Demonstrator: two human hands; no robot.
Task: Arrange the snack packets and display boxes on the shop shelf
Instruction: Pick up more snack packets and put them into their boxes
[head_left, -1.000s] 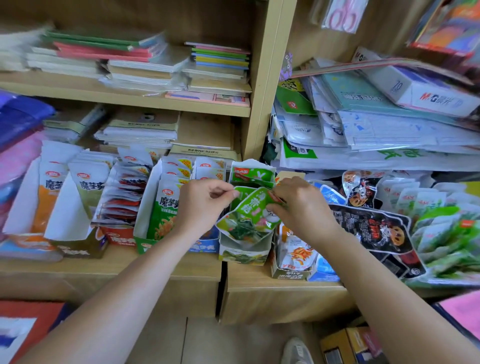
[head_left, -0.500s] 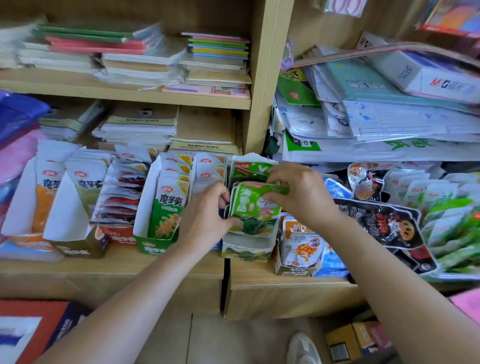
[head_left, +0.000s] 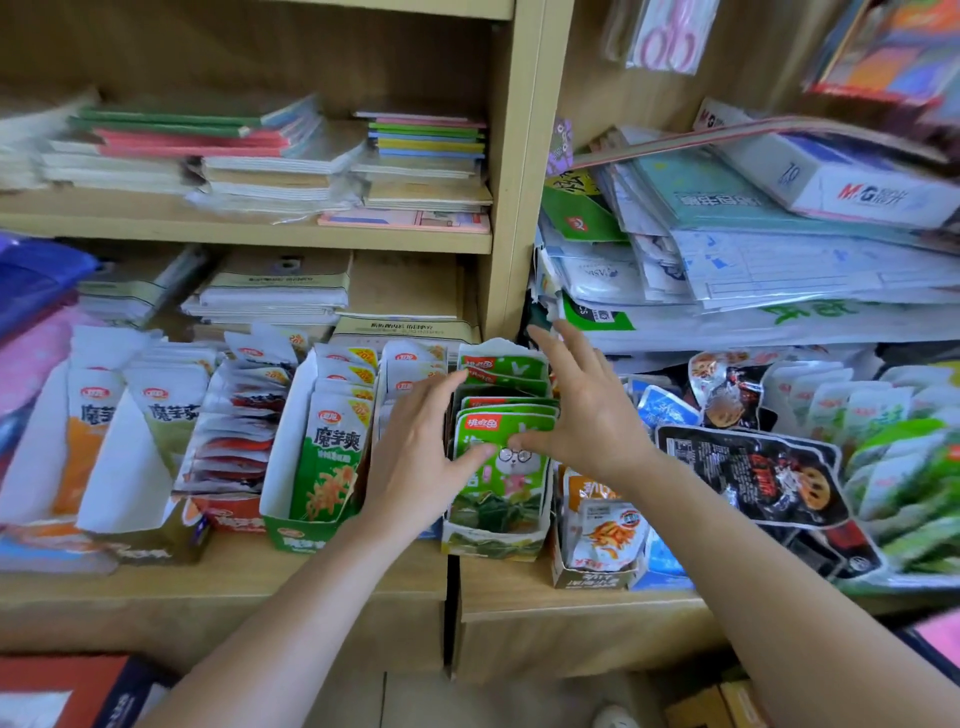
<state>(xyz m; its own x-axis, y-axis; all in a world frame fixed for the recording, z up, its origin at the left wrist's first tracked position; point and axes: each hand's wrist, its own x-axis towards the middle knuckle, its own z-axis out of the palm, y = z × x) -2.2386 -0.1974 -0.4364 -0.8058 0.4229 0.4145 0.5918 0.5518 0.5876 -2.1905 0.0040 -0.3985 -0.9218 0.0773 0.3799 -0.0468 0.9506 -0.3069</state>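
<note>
far left: white cardboard display boxes (head_left: 104, 441) of orange and olive snack packets stand in a row on the wooden shop shelf (head_left: 208, 577), with a leaning stack of red foil packets (head_left: 234, 441) beside them.
left-centre: green-and-white open-front carton (head_left: 291, 525), its green noodle-print packets upright.
left hand (head_left: 421, 457): holds nothing. Its fingers (head_left: 441, 387) are straight and slightly spread along the left side of the green box, thumb tip on the front packet.
task thing: the glossy green cartoon-print snack packet (head_left: 498, 467) stands upright at the front of its row inside the small green cardboard display box (head_left: 493, 540), at the shelf joint.
right hand (head_left: 587, 415): holds nothing. Its fingers (head_left: 550, 343) are spread wide over the box's right side, thumb touching the same packet.
right of hands: low box of white-and-orange packets (head_left: 597, 571), just beside the green box.
far right: loose black foil packets (head_left: 753, 473) and a heap of pale green packets (head_left: 909, 467), unboxed.
done: the left and centre boxes look filled and faced.
left: my read is that the right-hand heap needs sorting, so roughly halfway.
vs earlier: 1 s ago both hands pinched this packet, tilted above the box. At 0.5 s the right hand was seating it. Now it is in and both hands have let go, squaring the row.
</note>
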